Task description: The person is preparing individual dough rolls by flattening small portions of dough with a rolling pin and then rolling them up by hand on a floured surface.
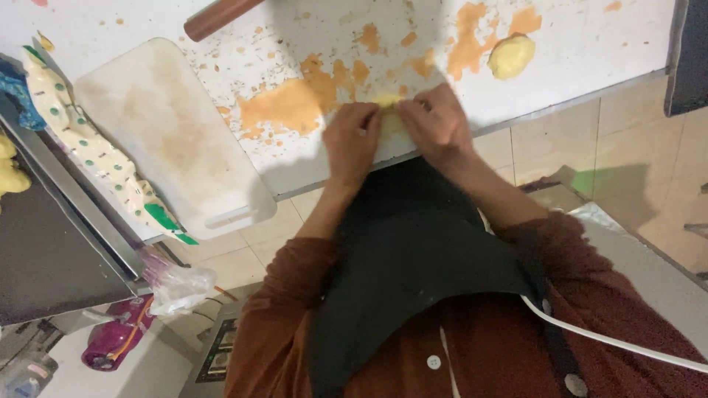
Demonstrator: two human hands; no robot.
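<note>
The white table [590, 44], smeared orange, carries a cutting board [169, 133], dough ball [510, 56] and rolling pin [217, 16].

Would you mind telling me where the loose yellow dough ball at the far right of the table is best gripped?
Probably from above, pinching the dough ball across its narrower sides. It sits alone on the white table, a rounded lump with open space around it, well clear of both hands, the left hand and right hand, which are busy with another piece.

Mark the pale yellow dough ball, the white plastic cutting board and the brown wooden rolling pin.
pale yellow dough ball [511, 56], head view, centre of the lump
white plastic cutting board [166, 133], head view, bare middle
brown wooden rolling pin [214, 18], head view, visible end
</note>
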